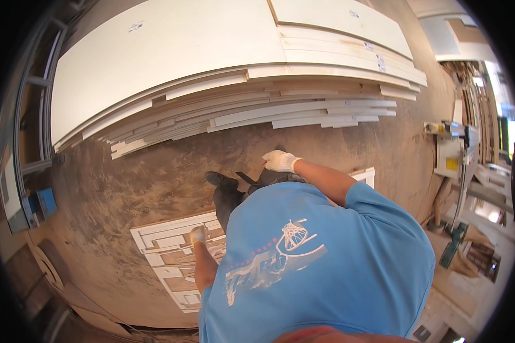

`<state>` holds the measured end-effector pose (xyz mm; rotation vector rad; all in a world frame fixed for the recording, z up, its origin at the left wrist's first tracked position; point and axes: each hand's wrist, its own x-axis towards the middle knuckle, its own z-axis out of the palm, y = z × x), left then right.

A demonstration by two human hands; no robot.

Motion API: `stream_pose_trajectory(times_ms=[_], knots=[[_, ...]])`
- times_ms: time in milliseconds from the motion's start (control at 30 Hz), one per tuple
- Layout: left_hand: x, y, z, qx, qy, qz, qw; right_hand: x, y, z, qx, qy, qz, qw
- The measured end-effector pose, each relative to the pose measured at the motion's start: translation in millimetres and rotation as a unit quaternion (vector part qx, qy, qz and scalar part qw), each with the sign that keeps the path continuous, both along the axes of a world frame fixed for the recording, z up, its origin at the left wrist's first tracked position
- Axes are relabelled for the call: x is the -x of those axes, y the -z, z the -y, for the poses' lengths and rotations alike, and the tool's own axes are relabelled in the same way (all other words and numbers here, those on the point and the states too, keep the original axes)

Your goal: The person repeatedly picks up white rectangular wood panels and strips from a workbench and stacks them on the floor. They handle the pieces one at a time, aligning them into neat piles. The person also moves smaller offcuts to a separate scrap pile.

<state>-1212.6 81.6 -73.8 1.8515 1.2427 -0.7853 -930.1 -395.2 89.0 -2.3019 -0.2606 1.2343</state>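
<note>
My right hand [280, 161], in a whitish knit glove, is over my dark trousers in front of my body. Its fingers are bent together, and whatever may be in them is too small to make out. Lower and to the left, my left hand [198, 235], gloved too, appears above a white latticed wooden panel [154, 243] lying on the floor. Those fingers look curled, partly out of sight; I cannot tell whether they touch the panel. My dark shoe [222, 180] is on the floor beyond the panel's far edge.
A wide stack of cream boards [183, 43] lies across the far side, with narrower white strips [303, 114] along its near edge. A dark-framed window or door unit [37, 103] stands at the left. A machine [452, 148] and timber [483, 108] are at the right.
</note>
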Motion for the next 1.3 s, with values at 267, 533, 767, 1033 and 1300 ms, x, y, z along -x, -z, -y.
stream_pose_trajectory(times_ms=[267,533,767,1033,1300], knots=[[-254.1,-22.2,69.4,-0.007,0.396,0.034,0.918,96.9,12.1,89.9,0.098,0.208,-0.061,0.971],[-438.9,-9.5,340.5,0.008,0.667,0.100,0.738,221.8,30.3,176.6,0.104,0.369,-0.155,0.911],[-476.7,85.6,486.7,-0.147,0.710,0.073,0.685,285.1,59.8,228.6,0.083,0.520,-0.237,0.816],[-475.4,133.0,475.4,-0.248,0.737,0.172,0.605,211.4,134.5,301.8,0.002,0.523,-0.159,0.838],[-490.3,126.2,466.3,-0.230,0.764,0.167,0.579,5.1,227.7,327.2,-0.123,0.633,-0.018,0.764]])
